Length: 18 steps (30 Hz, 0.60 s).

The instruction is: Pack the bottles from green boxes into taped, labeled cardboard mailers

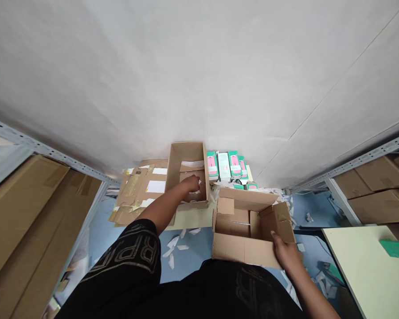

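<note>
Presumably light and semi-stiff, the flapped carton lies before the wearer, fingers of the right hand clamped on its near right corner, a sound hold. The left hand, inside the cardboard box: fingers curled, grip indeterminable.

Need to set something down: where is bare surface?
Right tabletop, left of the green box; narrow table strip before the deep carton, left of the flapped carton. Crowded: beside the deep carton, with flattened cardboard and pink-green boxes.
</note>
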Each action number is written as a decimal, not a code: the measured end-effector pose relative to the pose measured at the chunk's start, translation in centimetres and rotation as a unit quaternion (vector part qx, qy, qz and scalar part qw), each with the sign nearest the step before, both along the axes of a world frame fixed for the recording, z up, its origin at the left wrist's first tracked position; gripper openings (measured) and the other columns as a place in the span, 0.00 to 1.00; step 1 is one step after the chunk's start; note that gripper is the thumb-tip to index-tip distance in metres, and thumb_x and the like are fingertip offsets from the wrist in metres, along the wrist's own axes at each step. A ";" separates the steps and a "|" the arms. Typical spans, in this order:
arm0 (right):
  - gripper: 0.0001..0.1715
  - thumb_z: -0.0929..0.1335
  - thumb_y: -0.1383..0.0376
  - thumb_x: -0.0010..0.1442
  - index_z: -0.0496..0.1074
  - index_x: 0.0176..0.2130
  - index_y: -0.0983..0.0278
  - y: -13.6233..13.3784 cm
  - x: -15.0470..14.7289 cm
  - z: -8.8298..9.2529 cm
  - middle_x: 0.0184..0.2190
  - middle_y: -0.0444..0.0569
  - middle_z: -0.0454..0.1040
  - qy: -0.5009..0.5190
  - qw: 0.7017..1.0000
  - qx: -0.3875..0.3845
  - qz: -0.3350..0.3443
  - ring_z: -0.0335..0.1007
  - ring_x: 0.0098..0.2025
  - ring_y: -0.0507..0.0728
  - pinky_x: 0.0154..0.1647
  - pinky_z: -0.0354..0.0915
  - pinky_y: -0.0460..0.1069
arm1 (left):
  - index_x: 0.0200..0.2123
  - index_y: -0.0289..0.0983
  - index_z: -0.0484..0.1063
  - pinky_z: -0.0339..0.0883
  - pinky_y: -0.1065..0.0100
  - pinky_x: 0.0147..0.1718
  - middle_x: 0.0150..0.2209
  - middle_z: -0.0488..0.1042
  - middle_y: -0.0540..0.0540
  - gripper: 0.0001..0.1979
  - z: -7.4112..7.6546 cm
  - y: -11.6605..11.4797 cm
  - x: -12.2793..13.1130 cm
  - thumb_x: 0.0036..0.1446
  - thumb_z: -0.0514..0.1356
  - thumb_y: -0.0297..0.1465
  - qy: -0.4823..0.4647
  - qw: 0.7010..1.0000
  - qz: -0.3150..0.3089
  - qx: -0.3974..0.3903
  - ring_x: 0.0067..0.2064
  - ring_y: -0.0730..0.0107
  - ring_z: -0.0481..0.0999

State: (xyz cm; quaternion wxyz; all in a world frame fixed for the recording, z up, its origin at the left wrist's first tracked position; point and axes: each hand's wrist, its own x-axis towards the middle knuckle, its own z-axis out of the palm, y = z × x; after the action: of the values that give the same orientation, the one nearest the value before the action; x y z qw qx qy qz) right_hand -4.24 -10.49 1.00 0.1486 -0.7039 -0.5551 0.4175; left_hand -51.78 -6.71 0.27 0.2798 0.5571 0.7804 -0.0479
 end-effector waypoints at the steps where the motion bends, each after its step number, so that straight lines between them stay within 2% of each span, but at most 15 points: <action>1: 0.41 0.65 0.44 0.56 0.79 0.52 0.73 0.1 -0.1 0.1 0.49 0.67 0.81 -0.001 1.000 0.007 0.001 0.71 0.62 0.70 0.60 0.66 0.57 | 0.44 0.34 0.76 0.73 0.62 0.43 0.47 0.77 0.36 0.12 1.1 -0.1 -0.4 0.55 0.65 0.27 0.004 1.000 0.013 0.014 0.46 0.52 0.79; 4: 0.39 0.66 0.46 0.57 0.79 0.52 0.72 0.6 -0.4 0.6 0.49 0.65 0.81 -0.006 1.000 0.022 0.007 0.72 0.61 0.70 0.58 0.68 0.56 | 0.49 0.38 0.72 0.71 0.62 0.48 0.49 0.76 0.41 0.14 5.5 -1.6 -0.2 0.60 0.56 0.25 -0.001 0.992 0.035 0.118 0.51 0.58 0.76; 5: 0.38 0.65 0.46 0.57 0.79 0.53 0.72 0.7 -0.5 0.8 0.49 0.64 0.81 -0.013 1.000 0.020 0.012 0.73 0.60 0.70 0.57 0.68 0.56 | 0.49 0.38 0.72 0.70 0.62 0.49 0.50 0.75 0.42 0.15 7.2 -2.4 0.6 0.59 0.56 0.24 -0.037 0.975 0.035 0.217 0.51 0.59 0.75; 6: 0.37 0.65 0.47 0.58 0.79 0.53 0.71 0.8 -0.6 1.0 0.50 0.64 0.81 -0.022 1.000 0.015 0.017 0.73 0.59 0.70 0.56 0.68 0.56 | 0.50 0.39 0.71 0.70 0.62 0.50 0.52 0.74 0.44 0.16 8.9 -3.3 1.8 0.58 0.56 0.24 -0.081 0.952 0.018 0.293 0.51 0.60 0.75; 8: 0.37 0.64 0.47 0.60 0.79 0.54 0.70 1.0 -0.9 1.6 0.50 0.64 0.81 -0.041 0.999 0.005 0.024 0.74 0.58 0.69 0.55 0.69 0.55 | 0.50 0.40 0.70 0.70 0.61 0.53 0.53 0.72 0.44 0.16 11.9 -5.0 5.3 0.58 0.58 0.26 -0.156 0.910 -0.043 0.381 0.53 0.60 0.74; 10: 0.37 0.64 0.47 0.61 0.78 0.56 0.70 1.0 -1.1 2.0 0.52 0.63 0.80 -0.046 0.998 0.005 0.030 0.74 0.58 0.69 0.55 0.69 0.54 | 0.53 0.40 0.70 0.68 0.60 0.57 0.55 0.72 0.42 0.15 13.9 -6.2 9.4 0.62 0.58 0.29 -0.213 0.881 -0.137 0.399 0.56 0.60 0.73; 12: 0.37 0.63 0.48 0.62 0.77 0.57 0.69 0.8 -1.2 2.4 0.53 0.62 0.80 -0.029 0.999 0.017 0.039 0.73 0.59 0.68 0.55 0.68 0.54 | 0.58 0.41 0.68 0.66 0.57 0.61 0.59 0.71 0.40 0.19 14.8 -6.8 13.2 0.65 0.58 0.30 -0.246 0.863 -0.208 0.390 0.60 0.59 0.71; 14: 0.36 0.62 0.49 0.62 0.77 0.57 0.70 0.5 -1.1 2.6 0.53 0.63 0.80 -0.008 0.999 0.032 0.042 0.72 0.61 0.68 0.56 0.68 0.54 | 0.66 0.43 0.62 0.64 0.54 0.64 0.65 0.66 0.40 0.27 14.9 -6.7 15.9 0.64 0.61 0.33 -0.255 0.859 -0.265 0.357 0.66 0.56 0.67; 16: 0.36 0.63 0.49 0.62 0.77 0.57 0.70 0.2 -0.6 2.7 0.52 0.63 0.80 0.000 0.998 0.044 0.034 0.72 0.61 0.69 0.56 0.68 0.54 | 0.70 0.45 0.57 0.62 0.51 0.65 0.69 0.63 0.40 0.33 14.7 -6.4 17.4 0.64 0.63 0.36 -0.248 0.861 -0.293 0.332 0.68 0.53 0.64; 18: 0.35 0.63 0.49 0.62 0.78 0.55 0.70 -0.2 0.3 2.9 0.51 0.63 0.81 0.005 0.999 0.052 0.011 0.73 0.60 0.68 0.55 0.68 0.53 | 0.69 0.45 0.59 0.61 0.50 0.66 0.68 0.63 0.40 0.32 14.4 -6.1 17.9 0.65 0.62 0.37 -0.237 0.861 -0.294 0.341 0.68 0.52 0.64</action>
State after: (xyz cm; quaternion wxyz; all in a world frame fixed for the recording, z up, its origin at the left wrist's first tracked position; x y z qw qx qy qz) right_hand -3.98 -10.67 3.88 0.1830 -0.6872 -0.5831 0.3928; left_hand -33.88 -12.85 14.66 0.2223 0.8156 0.4583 0.2745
